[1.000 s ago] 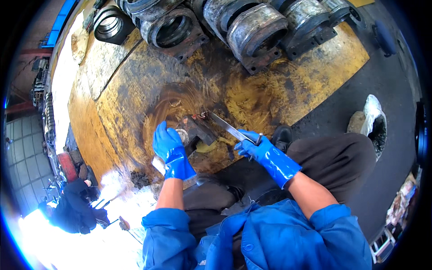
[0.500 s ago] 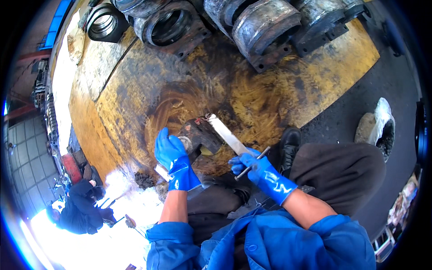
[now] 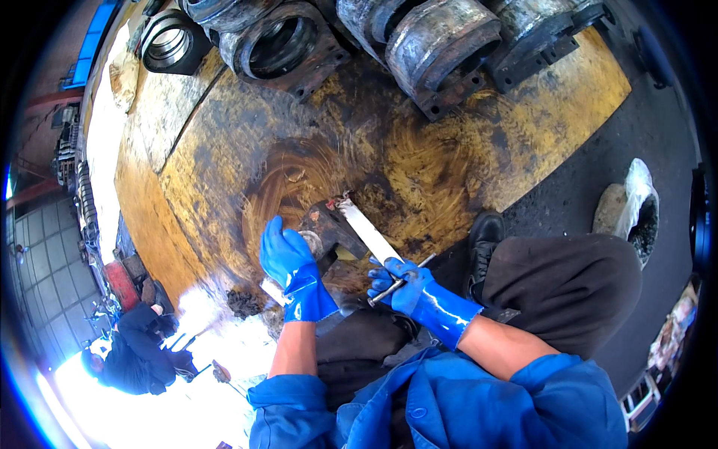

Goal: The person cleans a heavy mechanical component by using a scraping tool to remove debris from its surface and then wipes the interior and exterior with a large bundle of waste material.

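Note:
Both my hands wear blue rubber gloves. My right hand [image 3: 407,286] is closed around a long flat pale scraper-like bar [image 3: 369,233] and a thin metal rod [image 3: 380,298] crossing it at the grip. The bar's far end, with dark and reddish residue, lies at the edge of a dark, greasy metal part [image 3: 326,224]. This part sits on the stained yellow board in front of me and has a round, lighter ring [image 3: 311,243] on its left side. My left hand [image 3: 283,253] rests against that ring with fingers stretched out; its thumb is hidden.
Large, heavy metal housings [image 3: 441,52] with round openings line the far edge of the yellow board [image 3: 538,127]. My dark shoe [image 3: 486,238] stands at its right edge. A bag-lined container [image 3: 639,217] is farther right. Another person [image 3: 138,348] crouches at lower left near bright glare.
My right hand has drawn slightly left and toward me, bringing the bar and rod along. The bar's far end has shifted a little left. My left hand has barely moved.

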`<state>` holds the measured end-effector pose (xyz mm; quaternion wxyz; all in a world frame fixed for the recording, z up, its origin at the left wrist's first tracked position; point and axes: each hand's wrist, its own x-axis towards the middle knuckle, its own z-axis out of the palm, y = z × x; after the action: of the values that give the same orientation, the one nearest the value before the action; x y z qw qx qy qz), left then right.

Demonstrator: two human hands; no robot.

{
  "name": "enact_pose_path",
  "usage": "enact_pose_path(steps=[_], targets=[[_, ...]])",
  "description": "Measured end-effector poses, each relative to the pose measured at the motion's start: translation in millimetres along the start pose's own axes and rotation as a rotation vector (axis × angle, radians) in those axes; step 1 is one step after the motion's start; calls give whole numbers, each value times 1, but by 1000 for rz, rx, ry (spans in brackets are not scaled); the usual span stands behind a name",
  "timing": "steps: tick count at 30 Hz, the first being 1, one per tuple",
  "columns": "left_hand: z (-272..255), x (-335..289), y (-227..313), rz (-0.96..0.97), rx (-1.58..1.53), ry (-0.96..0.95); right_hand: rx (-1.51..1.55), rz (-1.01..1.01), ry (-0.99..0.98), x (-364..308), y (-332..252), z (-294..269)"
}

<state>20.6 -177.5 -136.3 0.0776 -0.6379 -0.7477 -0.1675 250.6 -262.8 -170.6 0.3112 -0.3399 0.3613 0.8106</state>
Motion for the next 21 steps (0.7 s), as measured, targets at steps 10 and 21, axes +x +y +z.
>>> enact_pose_path(steps=[10, 21], targets=[[-2, 1, 4, -10, -1, 1, -6, 27, -75, 4, 1, 5], [-3, 2, 7, -15, 20, 4, 74, 86, -279, 2, 1, -1]])
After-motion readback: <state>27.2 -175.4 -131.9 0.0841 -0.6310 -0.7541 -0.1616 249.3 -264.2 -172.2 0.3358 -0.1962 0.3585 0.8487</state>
